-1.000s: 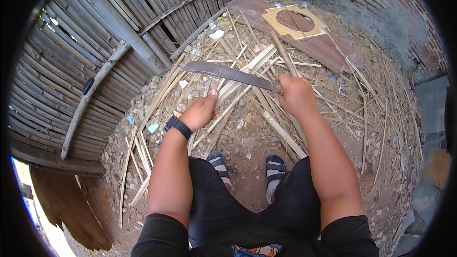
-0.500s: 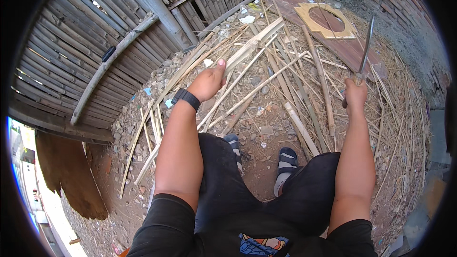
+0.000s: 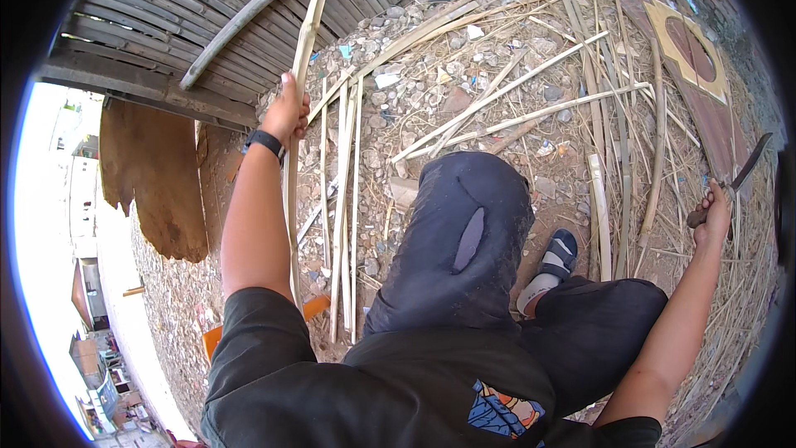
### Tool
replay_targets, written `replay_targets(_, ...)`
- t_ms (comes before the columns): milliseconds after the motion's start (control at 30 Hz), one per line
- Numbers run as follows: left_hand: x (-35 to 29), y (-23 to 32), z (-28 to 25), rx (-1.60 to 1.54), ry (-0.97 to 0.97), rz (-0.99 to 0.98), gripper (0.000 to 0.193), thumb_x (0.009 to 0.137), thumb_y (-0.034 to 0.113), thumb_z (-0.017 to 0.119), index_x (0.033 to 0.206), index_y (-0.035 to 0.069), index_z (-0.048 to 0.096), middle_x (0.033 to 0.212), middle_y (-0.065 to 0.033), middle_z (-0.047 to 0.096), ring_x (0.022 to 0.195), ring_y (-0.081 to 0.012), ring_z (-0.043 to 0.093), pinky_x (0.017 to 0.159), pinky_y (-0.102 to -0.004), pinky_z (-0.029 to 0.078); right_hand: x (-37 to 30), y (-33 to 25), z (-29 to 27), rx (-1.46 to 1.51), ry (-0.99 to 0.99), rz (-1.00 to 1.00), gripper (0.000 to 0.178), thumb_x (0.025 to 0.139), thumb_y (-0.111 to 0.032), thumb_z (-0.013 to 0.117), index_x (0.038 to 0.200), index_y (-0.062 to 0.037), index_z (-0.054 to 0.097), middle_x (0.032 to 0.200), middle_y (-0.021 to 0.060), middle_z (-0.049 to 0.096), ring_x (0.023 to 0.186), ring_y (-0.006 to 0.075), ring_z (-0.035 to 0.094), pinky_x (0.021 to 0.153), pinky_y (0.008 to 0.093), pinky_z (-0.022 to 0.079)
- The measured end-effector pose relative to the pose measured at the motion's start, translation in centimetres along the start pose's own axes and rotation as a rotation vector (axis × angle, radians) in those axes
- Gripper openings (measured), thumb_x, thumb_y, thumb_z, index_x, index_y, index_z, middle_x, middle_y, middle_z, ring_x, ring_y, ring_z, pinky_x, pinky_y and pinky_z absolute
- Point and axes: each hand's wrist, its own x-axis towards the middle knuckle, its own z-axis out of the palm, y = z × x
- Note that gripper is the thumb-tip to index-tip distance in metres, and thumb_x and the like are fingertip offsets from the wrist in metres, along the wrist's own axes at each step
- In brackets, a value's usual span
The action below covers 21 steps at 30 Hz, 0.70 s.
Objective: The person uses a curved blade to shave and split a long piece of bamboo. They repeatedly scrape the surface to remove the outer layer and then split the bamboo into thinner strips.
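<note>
long pale split bamboo strip (image 3: pixel 300 91)

A bamboo-slat wall (image 3: pixel 166 25) curves across ten to twelve o'clock in bright daylight. The stony dirt ground (image 3: pixel 431 91) is strewn with split bamboo strips (image 3: pixel 531 108). A brown panel (image 3: pixel 705 75) lies at two o'clock.

Harsh daylight, blown-out left, fisheye-bent edges.

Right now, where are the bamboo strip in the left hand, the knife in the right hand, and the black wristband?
bamboo strip (image 3: pixel 308 29), head view, upper shaft above the fist.
knife (image 3: pixel 745 172), head view, middle of the blade.
black wristband (image 3: pixel 264 142), head view, band across the left wrist.
</note>
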Motion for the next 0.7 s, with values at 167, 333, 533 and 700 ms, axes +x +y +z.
replay_targets(167,0.4,-13.5,-3.3,0.067,0.132,-0.167,0.073,0.095,0.073,0.025,0.082,0.007,0.055,0.059,0.0007,0.043,0.047,-0.0121,0.042,0.043,-0.0276,0.037,-0.1,0.2,1.2,0.087,-0.045,0.036,0.015,0.090,-0.020,0.070,0.085,-0.0153,0.056,0.065,-0.0066,0.046,0.055,0.0073,0.042,0.054,0.0261,0.036)
replay_targets(333,4.1,-17.8,-4.1,0.154,0.257,-0.108,0.079,0.096,0.072,0.023,0.079,0.004,0.059,0.059,-0.0044,0.051,0.049,-0.0171,0.053,0.047,-0.0333,0.042,-0.8,0.1,2.2,0.099,-0.067,0.068,0.015,0.090,-0.019,0.069,0.086,-0.0165,0.055,0.065,-0.0065,0.046,0.055,0.0076,0.041,0.055,0.0267,0.036)
replay_targets(533,12.6,-19.5,-6.7,0.418,0.140,-0.028,0.089,0.094,0.074,0.025,0.117,-0.005,0.059,0.105,-0.0227,0.061,0.097,-0.0335,0.055,0.087,-0.0419,0.043,-3.7,-0.4,4.5,0.071,-0.041,0.066,0.019,0.090,-0.021,0.069,0.081,-0.0187,0.052,0.061,-0.0077,0.044,0.051,0.0064,0.041,0.052,0.0259,0.036)
replay_targets(700,11.2,-20.4,-2.4,0.583,-0.027,-0.043,0.085,0.093,0.070,0.037,0.119,-0.008,0.062,0.125,-0.0328,0.058,0.124,-0.0438,0.052,0.108,-0.0427,0.037,-5.1,-1.9,4.1,0.022,-0.059,0.013,0.018,0.090,-0.020,0.070,0.084,-0.0157,0.054,0.066,-0.0061,0.047,0.056,0.0073,0.043,0.054,0.0262,0.037)
